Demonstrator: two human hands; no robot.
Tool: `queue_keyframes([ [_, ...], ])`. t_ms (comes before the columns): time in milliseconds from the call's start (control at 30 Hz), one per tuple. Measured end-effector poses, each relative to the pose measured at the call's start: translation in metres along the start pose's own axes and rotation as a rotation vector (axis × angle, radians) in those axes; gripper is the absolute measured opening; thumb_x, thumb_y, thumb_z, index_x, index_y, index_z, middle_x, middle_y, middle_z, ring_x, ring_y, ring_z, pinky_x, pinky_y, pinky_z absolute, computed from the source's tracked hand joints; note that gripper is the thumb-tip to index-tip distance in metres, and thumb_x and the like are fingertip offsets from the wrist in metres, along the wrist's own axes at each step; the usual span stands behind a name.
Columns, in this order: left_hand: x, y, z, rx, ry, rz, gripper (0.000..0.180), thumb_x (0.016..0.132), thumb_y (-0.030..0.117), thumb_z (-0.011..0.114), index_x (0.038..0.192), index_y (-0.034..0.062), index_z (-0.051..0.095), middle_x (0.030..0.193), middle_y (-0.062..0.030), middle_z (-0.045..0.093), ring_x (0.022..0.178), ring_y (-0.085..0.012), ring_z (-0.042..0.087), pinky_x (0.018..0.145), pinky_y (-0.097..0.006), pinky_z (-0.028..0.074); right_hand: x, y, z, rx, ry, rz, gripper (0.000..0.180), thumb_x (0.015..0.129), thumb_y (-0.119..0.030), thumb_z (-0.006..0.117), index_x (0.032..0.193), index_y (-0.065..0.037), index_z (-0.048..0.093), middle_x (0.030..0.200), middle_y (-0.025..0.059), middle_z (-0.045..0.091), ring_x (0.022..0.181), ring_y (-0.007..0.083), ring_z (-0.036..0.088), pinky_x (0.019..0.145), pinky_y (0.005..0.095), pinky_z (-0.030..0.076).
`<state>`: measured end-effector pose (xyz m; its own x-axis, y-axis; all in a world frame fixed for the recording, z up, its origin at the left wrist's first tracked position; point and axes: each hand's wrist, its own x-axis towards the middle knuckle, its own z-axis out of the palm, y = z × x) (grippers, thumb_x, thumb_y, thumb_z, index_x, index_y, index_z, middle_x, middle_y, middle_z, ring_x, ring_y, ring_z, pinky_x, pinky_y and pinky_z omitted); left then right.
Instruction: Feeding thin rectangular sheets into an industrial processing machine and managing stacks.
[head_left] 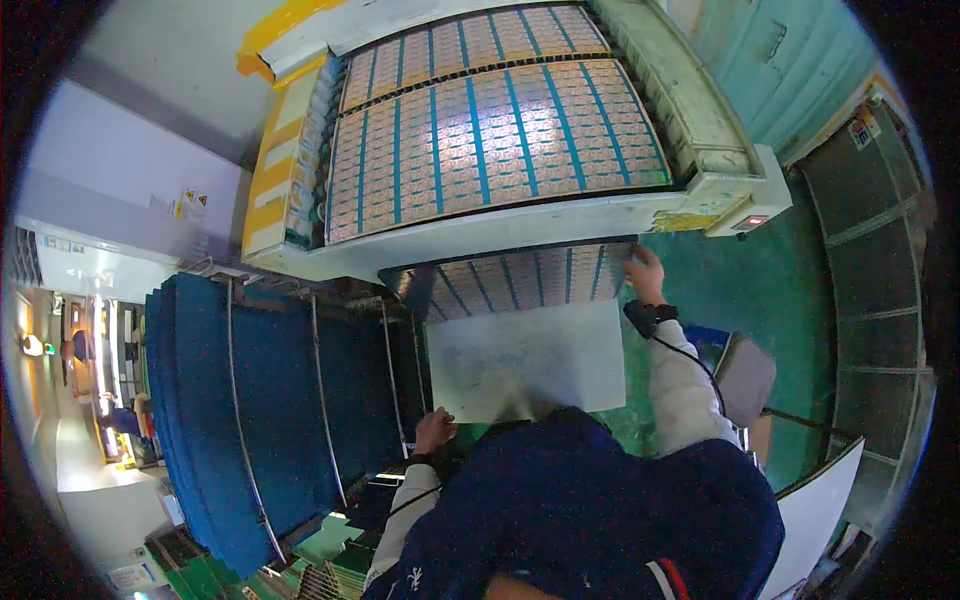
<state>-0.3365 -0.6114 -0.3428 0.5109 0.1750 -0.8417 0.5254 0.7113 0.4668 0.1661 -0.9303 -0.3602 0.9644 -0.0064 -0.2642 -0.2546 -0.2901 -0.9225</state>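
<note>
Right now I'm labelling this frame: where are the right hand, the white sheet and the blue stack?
right hand [645,268], head view, back of hand
white sheet [530,360], head view, centre
blue stack [200,420], head view, top face

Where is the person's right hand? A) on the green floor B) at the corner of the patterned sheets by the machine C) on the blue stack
B: the right hand reaches up to the corner of the patterned sheets under the machine's edge, off the floor.
</note>
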Motion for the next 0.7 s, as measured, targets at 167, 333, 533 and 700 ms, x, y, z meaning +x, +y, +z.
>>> queue_keyframes([
  [167, -0.017, -0.016, -0.005, 0.407, 0.148, 0.133, 0.026, 0.086, 0.027, 0.056, 0.093, 0.0025, 0.050, 0.085, -0.0113, 0.058, 0.070, -0.0233, 0.062, 0.054, -0.034, 0.047, -0.013, -0.032, 0.001, -0.229, 0.025, 0.037, 0.048, 0.069, -0.012, 0.069, 0.114, -0.001, 0.057, 0.106, 0.0093, 0.061, 0.077, 0.0164, 0.061, 0.056, 0.0299, 0.050],
  [333, -0.046, 0.023, 0.034, 0.024, 0.274, -0.145, 0.027, 0.087, 0.026, 0.057, 0.096, 0.0015, 0.051, 0.086, -0.0104, 0.059, 0.072, -0.0230, 0.063, 0.054, -0.032, 0.049, 0.015, 0.020, -0.015, -0.198, -0.049, -0.104, 0.050, 0.067, -0.016, 0.070, 0.113, 0.000, 0.057, 0.102, 0.0104, 0.062, 0.074, 0.0168, 0.060, 0.057, 0.0305, 0.050],
  [533, -0.052, -0.019, 0.011, -0.155, 0.294, -0.139, 0.027, 0.087, 0.029, 0.059, 0.095, 0.0041, 0.052, 0.084, -0.0093, 0.059, 0.066, -0.0210, 0.061, 0.055, -0.033, 0.051, -0.032, -0.016, 0.006, -0.434, 0.057, -0.048, 0.058, 0.072, -0.025, 0.069, 0.121, 0.000, 0.053, 0.117, 0.0170, 0.058, 0.101, 0.0302, 0.058, 0.084, 0.0364, 0.047],
  [700, -0.014, -0.058, -0.036, -0.058, 0.137, -0.155, 0.026, 0.087, 0.031, 0.060, 0.095, 0.0072, 0.053, 0.086, -0.0090, 0.060, 0.068, -0.0217, 0.062, 0.056, -0.033, 0.052, -0.052, 0.001, 0.052, -0.033, 0.010, -0.014, 0.048, 0.072, -0.012, 0.067, 0.116, 0.004, 0.054, 0.112, 0.0124, 0.059, 0.094, 0.0199, 0.056, 0.081, 0.0331, 0.046],
])
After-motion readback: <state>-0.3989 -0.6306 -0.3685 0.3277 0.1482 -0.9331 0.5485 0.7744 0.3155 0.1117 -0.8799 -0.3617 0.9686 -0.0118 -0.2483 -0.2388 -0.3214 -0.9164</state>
